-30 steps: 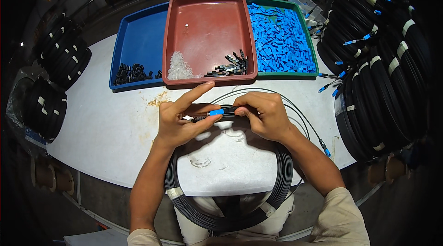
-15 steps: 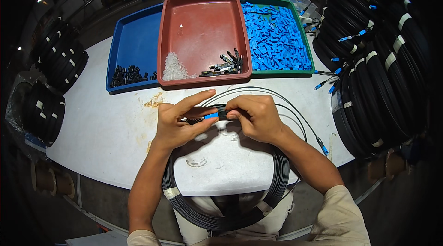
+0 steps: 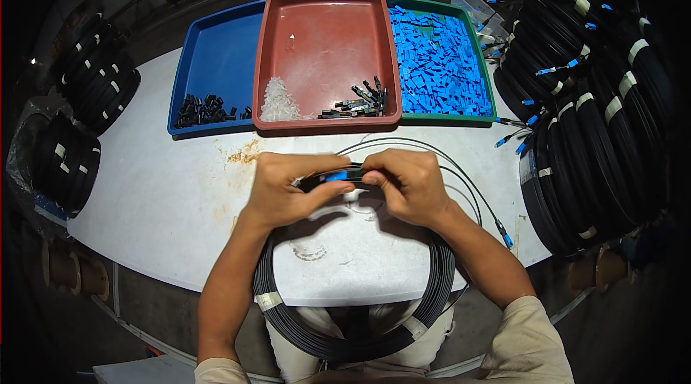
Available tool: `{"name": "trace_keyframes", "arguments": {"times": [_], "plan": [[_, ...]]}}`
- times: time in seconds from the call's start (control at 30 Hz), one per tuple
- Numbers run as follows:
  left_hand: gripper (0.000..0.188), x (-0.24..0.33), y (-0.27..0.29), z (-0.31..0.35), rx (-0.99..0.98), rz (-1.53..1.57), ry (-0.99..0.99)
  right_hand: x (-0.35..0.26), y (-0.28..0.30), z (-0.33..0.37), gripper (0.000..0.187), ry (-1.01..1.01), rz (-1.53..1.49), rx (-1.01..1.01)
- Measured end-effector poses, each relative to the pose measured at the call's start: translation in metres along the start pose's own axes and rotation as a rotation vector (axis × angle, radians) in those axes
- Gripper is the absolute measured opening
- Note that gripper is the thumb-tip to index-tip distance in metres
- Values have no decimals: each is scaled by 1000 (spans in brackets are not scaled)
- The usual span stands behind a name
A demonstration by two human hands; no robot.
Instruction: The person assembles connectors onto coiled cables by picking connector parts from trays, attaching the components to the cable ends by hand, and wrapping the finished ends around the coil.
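Observation:
A fibre cable connector with a blue housing (image 3: 335, 177) and black body is held level between my two hands above the white table. My left hand (image 3: 283, 184) closes its thumb and fingers around the blue end. Pinched on the black end, beside it, is my right hand (image 3: 407, 181); its fingertips partly hide what they grip. The coil of black cable (image 3: 268, 279) passes under my forearms and hangs over the table's near edge onto my lap. From it a loose cable loops right, ending in another blue-tipped connector (image 3: 505, 234) on the table.
Behind my hands stand a blue tray (image 3: 216, 46) with black parts, a red tray (image 3: 327, 24) with clear sleeves and black connector pieces, and a green tray (image 3: 492, 100) full of blue housings. Black cable coils (image 3: 583, 161) are stacked right, more coils (image 3: 68, 161) left.
My left index finger, raised before, has come down over the connector. The hands have drawn closer together around it, and the whole view has shifted slightly.

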State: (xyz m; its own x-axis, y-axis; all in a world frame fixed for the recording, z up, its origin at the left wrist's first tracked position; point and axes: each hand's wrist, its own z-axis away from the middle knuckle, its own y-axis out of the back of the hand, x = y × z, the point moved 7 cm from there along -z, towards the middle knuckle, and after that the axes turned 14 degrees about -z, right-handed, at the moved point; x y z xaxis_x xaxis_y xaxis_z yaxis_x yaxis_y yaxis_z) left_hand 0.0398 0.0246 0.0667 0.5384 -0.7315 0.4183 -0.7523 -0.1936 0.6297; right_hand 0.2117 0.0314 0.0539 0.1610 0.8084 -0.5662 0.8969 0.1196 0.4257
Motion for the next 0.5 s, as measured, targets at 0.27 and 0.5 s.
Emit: {"name": "trace_keyframes", "arguments": {"times": [0.27, 0.5], "plan": [[18, 13, -1, 3, 33, -138, -124, 1, -5, -2, 9, -25, -19, -65], [24, 6, -4, 6, 79, -187, -105, 8, 0, -2, 12, -83, -52, -83]]}}
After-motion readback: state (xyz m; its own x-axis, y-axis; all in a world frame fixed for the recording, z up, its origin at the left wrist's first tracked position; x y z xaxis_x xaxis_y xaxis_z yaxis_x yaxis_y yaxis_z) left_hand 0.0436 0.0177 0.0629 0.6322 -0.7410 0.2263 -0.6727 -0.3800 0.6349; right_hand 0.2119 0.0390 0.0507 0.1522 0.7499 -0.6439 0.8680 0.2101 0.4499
